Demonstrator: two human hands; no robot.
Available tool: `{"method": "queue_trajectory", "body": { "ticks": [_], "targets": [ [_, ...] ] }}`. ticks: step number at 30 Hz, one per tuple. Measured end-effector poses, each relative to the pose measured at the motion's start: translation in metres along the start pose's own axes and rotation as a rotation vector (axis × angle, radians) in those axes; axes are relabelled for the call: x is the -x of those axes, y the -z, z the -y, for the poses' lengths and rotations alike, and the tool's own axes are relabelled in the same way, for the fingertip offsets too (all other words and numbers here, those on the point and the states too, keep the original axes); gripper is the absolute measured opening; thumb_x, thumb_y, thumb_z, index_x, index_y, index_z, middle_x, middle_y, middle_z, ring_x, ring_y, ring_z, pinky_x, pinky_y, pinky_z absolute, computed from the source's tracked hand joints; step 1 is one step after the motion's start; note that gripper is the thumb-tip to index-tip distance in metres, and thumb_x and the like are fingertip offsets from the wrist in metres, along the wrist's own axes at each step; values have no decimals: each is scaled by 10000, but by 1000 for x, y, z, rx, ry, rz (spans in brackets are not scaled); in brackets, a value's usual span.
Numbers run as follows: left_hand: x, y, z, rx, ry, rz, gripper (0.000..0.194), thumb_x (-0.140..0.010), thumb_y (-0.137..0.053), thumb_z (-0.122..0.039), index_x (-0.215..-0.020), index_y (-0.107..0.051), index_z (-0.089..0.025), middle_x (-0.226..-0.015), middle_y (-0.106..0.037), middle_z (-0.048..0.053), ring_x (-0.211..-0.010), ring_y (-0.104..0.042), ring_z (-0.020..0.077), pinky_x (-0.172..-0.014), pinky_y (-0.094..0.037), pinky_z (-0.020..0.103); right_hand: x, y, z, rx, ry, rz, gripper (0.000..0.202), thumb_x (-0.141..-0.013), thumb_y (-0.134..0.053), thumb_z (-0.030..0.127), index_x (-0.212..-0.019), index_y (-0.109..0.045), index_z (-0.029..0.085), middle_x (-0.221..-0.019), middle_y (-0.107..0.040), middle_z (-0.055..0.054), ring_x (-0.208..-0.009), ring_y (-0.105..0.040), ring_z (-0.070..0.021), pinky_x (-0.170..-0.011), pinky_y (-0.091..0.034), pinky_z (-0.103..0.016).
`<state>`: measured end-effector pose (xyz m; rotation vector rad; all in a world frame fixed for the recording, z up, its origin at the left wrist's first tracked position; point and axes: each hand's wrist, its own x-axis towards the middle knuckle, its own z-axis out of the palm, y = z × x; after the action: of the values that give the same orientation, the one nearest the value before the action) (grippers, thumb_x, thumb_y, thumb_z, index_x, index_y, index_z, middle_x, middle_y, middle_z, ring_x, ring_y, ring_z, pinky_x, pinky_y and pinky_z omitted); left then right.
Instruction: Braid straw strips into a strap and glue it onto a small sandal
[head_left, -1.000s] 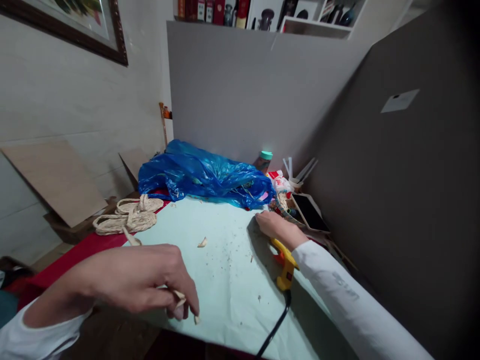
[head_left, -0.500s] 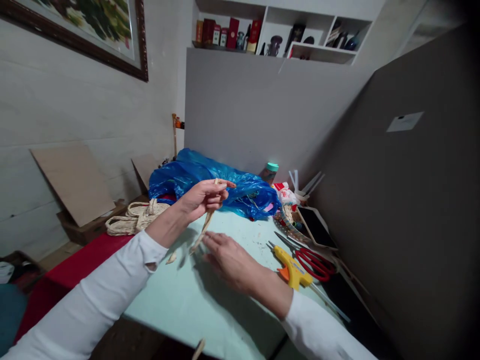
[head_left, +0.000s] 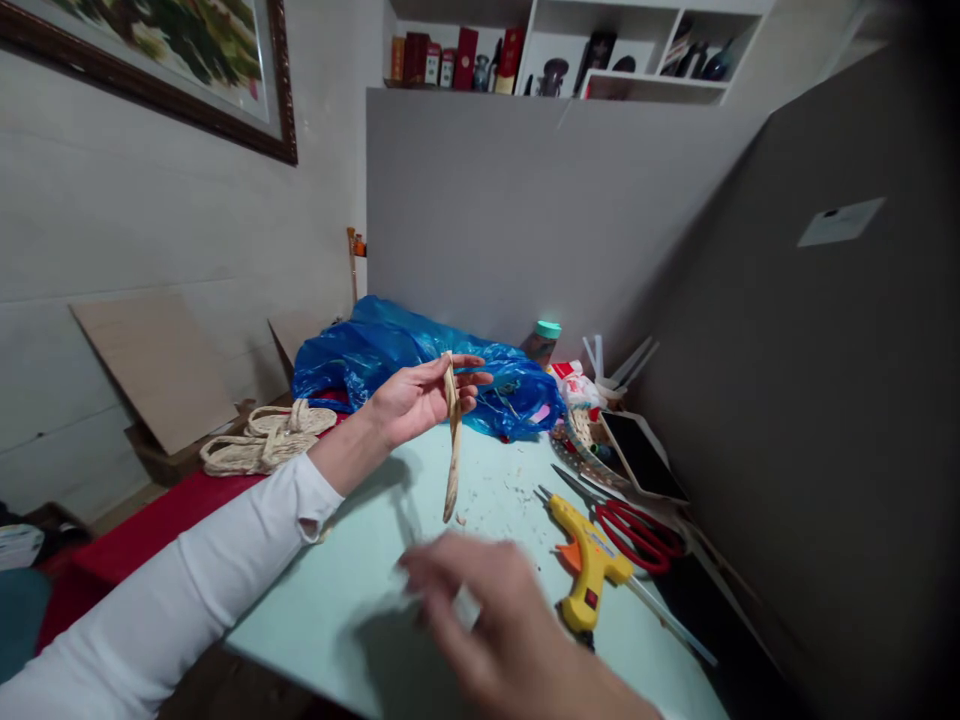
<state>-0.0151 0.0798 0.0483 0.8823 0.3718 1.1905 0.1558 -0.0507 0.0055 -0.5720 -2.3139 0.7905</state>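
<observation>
A tan, twisted fibre strip [head_left: 454,440] hangs down from my left hand [head_left: 420,398], pinched at its top between thumb and index finger, the other fingers loosely spread. Its lower end dangles above the pale green tabletop [head_left: 315,610]. My right hand [head_left: 487,600], blurred by motion, is nearer the camera, below and apart from the strip. Its fingers are bent, with a gap between thumb and index finger; whether anything is held cannot be made out. To its right lies a yellow glue gun [head_left: 592,560], beside red-handled scissors [head_left: 641,535].
Woven straw sandals [head_left: 262,450] lie on a red cloth [head_left: 142,520] at left. Behind my left hand is a blue plastic bag [head_left: 375,340]. A basket [head_left: 581,430], a tablet [head_left: 643,455] and a green-lidded jar [head_left: 541,343] stand at right, before grey panels.
My right hand has moved away from the strip, down toward the camera. My left hand has shifted slightly right and turned, its fingers loosening, and the strip now hangs nearly straight down.
</observation>
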Motion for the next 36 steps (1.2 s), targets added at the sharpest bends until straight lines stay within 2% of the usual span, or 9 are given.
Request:
{"method": "queue_trajectory", "body": {
  "ticks": [1,2,4,7,9,13,19,28,36],
  "targets": [
    [-1,-4,5,8,-4,5,398,-1012,-320,-202,-1005,-684,-42,-934,-711,186,-730,-669,164,-718,-560,288,-4,15,-8,3,-175,-233,242,-997,-402,286,-889,-599,195,-713,-626,-19,-638,-592,-144,-631,-498,-295],
    [-1,-8,11,14,-8,8,393,-1014,-317,-193,-1003,-683,-49,-930,-714,175,-739,-674,160,-732,-559,282,-7,29,-17,-16,-293,-393,211,-979,-451,323,-866,-575,195,-695,-617,-5,-614,-583,-136,-608,-485,-279],
    [-2,-18,23,23,-15,11,381,-1015,-321,-182,-989,-682,-60,-922,-720,159,-774,-686,160,-772,-556,280,-13,47,-35,-54,-375,-509,226,-887,-604,415,-940,-562,199,-848,-650,-27,-763,-623,-163,-604,-478,-256],
    [-2,-31,43,-31,-15,-10,310,-999,-415,-223,-971,-686,-75,-945,-723,156,-849,-692,186,-859,-540,323,-13,54,-55,-144,-405,-435,225,-850,-632,394,-916,-587,183,-847,-656,-28,-771,-629,-163,-616,-470,-249],
    [0,-33,55,-179,-8,-49,212,-935,-569,-268,-984,-693,-104,-973,-721,129,-889,-682,194,-878,-527,332,-10,51,-63,-187,-419,-412,176,-856,-600,348,-835,-591,173,-777,-639,-18,-707,-607,-148,-604,-461,-247],
    [4,-28,73,-488,77,-114,243,-708,-803,-196,-922,-709,-126,-836,-711,52,-765,-655,163,-725,-506,268,-1,49,-75,-245,-472,-481,183,-836,-598,347,-826,-608,164,-764,-634,-21,-689,-581,-142,-589,-454,-240],
    [6,-16,86,-530,108,-136,272,-670,-809,-182,-918,-709,-135,-812,-717,35,-750,-648,152,-729,-486,257,3,53,-85,-369,-573,-527,214,-802,-576,351,-732,-607,151,-648,-597,-6,-571,-533,-124,-555,-436,-251],
    [9,-6,92,-393,136,-161,262,-699,-765,-140,-955,-714,-117,-867,-722,68,-789,-640,151,-755,-474,246,4,51,-83,-426,-644,-593,158,-755,-564,296,-730,-631,155,-602,-597,11,-525,-483,-106,-529,-412,-228],
    [15,-10,93,-378,122,-166,189,-782,-725,-232,-936,-672,-136,-712,-605,3,-560,-506,79,-541,-390,199,7,52,-75,-337,-625,-570,158,-771,-524,283,-663,-578,181,-592,-544,26,-565,-472,-117,-543,-370,-239]
  ]
}}
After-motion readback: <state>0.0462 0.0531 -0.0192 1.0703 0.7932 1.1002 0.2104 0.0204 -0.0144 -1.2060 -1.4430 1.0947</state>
